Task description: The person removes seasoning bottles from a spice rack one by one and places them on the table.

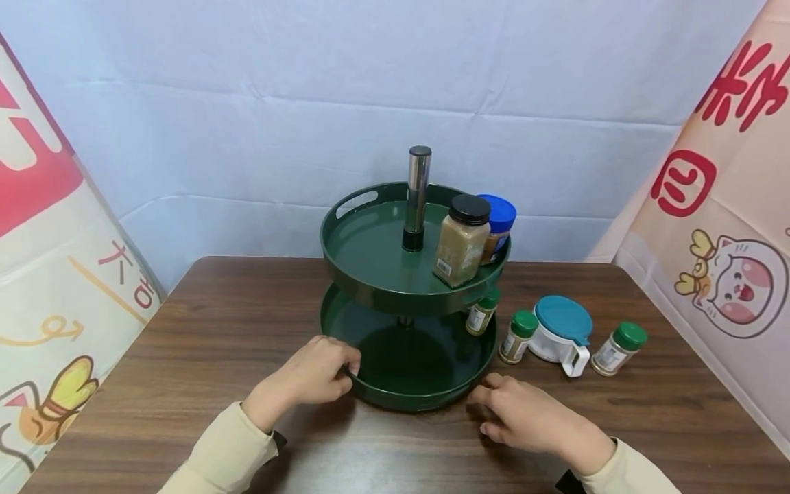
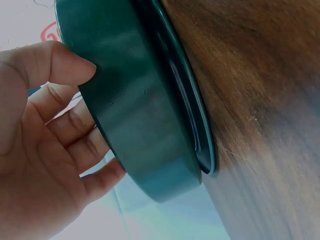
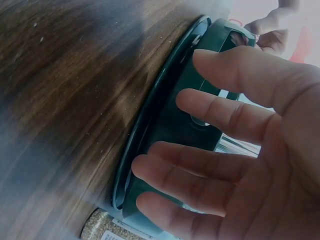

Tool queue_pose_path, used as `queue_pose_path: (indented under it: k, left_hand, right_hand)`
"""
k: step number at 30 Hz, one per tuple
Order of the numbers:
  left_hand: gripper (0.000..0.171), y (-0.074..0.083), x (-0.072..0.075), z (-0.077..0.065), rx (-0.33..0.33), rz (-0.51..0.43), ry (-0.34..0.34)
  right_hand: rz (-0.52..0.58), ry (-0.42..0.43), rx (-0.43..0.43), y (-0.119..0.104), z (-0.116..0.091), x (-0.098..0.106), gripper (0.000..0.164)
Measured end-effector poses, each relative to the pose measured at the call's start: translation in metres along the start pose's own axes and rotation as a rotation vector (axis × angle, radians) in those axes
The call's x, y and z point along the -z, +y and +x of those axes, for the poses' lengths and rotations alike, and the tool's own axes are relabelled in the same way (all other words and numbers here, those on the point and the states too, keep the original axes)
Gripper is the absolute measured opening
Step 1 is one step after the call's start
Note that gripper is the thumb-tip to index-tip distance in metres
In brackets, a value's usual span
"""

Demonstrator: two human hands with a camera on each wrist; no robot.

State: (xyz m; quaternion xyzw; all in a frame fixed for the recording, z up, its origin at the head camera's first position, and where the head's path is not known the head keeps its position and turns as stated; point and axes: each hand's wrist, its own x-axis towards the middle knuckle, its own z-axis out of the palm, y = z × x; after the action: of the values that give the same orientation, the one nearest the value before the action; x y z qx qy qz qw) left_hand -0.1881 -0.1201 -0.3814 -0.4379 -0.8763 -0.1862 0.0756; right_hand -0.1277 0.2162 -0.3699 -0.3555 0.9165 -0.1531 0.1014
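A dark green two-tier round spice rack stands on the table, with a silver post (image 1: 418,185) rising through its upper tray (image 1: 370,237). At the left front, my left hand (image 1: 321,370) pinches the rim of the lower tray (image 1: 401,400); in the left wrist view the thumb (image 2: 75,69) lies on the outer green wall, the other fingers behind its edge. My right hand (image 1: 524,415) is at the right front of the lower tray, fingertips close by its wall. The right wrist view shows that hand's fingers (image 3: 200,170) spread and extended along the green wall (image 3: 165,120).
A black-capped jar (image 1: 459,250) and a blue-lidded jar (image 1: 496,237) stand on the upper tray. One green-capped shaker (image 1: 479,319) is on the lower tray. Right of the rack stand another shaker (image 1: 513,346), a teal-lidded white container (image 1: 558,329) and a third shaker (image 1: 611,353).
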Motion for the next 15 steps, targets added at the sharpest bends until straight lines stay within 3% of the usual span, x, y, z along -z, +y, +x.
queue_pose_path:
  k: [11,15]
  left_hand:
    - [0.029,0.008,0.001,-0.001,0.064,0.005,-0.116]
    - [0.029,0.015,-0.003,0.003,0.026,-0.002,-0.097]
  right_hand:
    - [0.013,-0.001,-0.031,0.012,-0.008,0.006,0.027]
    - [-0.006,0.014,-0.064,0.019,-0.014,0.009,0.026]
